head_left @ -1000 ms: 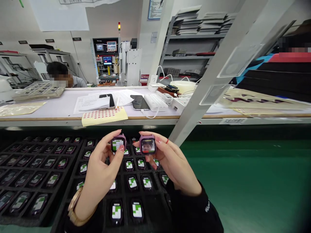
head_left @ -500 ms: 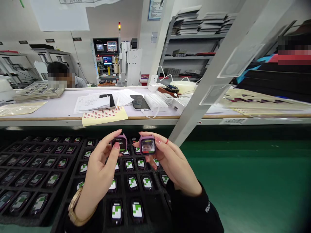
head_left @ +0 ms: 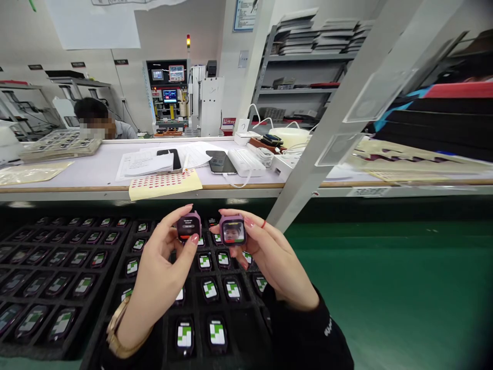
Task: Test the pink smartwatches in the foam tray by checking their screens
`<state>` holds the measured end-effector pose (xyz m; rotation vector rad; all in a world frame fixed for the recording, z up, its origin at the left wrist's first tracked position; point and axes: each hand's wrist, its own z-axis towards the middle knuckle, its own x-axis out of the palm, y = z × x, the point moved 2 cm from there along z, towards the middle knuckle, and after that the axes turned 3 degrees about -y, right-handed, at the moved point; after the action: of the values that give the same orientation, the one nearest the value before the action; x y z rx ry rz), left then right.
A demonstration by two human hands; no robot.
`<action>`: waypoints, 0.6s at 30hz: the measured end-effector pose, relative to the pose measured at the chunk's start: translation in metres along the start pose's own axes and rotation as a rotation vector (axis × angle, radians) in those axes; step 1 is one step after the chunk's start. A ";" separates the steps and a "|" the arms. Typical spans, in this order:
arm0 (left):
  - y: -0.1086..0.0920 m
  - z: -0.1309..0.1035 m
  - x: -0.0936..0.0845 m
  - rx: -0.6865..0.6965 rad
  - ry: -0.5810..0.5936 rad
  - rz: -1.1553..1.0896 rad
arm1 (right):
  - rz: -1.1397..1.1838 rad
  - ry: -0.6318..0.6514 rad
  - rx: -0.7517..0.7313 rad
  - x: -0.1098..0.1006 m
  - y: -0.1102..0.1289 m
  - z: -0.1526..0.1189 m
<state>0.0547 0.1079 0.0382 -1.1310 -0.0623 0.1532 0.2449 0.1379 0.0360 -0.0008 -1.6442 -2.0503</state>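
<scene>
Our left thumb (head_left: 189, 247) has shifted to the left watch (head_left: 189, 225)'s lower edge, baring more screen (head_left: 187, 228) for us to check.
Left hand (head_left: 164, 259) pinches it, right hand (head_left: 271, 252) the right watch (head_left: 233, 232), both mid-frame.

Grn floor (head_left: 385, 288) – lt. wall (head_left: 162, 36), gray shelving (head_left: 298, 91) in bkgd.

Near the centre of the frame, the left watch (head_left: 188, 227) and right watch (head_left: 233, 231) have smooth plastic-looking purple cases and glossy, glass-like screens. Below them the tray (head_left: 248, 329) looks like matt, slightly rough black foam. Lower left, a bracelet (head_left: 115, 329) gleams like polished metal; lower right, a sleeve (head_left: 316, 334) is dull black cloth; the yellow sheet (head_left: 165, 186) left of centre is smooth paper
</scene>
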 end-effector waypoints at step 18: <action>0.002 -0.002 0.001 -0.070 0.071 -0.006 | -0.016 0.012 0.005 0.000 0.000 0.000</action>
<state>0.0555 0.1075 0.0353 -1.2048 -0.0084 0.1062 0.2449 0.1377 0.0364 0.0264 -1.6480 -2.0541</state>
